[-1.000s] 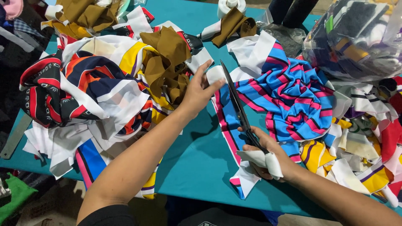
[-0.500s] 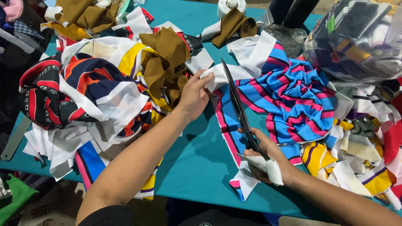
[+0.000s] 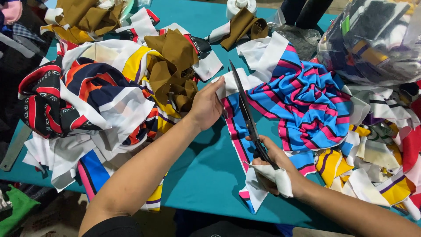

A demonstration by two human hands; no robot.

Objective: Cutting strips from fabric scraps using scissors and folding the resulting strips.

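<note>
Since a second ago my left hand (image 3: pixel 206 105) has slid up along the cloth edge, from lying flat beside the brown scraps (image 3: pixel 173 66) to gripping the white corner of the striped fabric (image 3: pixel 307 98), and the scissors (image 3: pixel 247 118) have pushed a little further up the strip.

That blue and pink striped fabric lies on the teal bench (image 3: pixel 206 175), bunched in folds to the right of the blades, with a long narrow strip running down toward me. It looks thin, light and limp, probably a bit slick, so it will likely wrinkle and drift unless it is kept taut. I judge the best hold to be at the white edge just ahead of the blade tips, pulling away from the cut.

My left hand is curled, thumb and fingers pinched on that white corner, palm down on the cloth. My right hand (image 3: pixel 269 169) is closed through the handles of the scissors, with a white scrap (image 3: pixel 274 180) tucked under the fingers; the blades stand nearly together, pointing away from me. Piles of other cut pieces lie on both sides.
</note>
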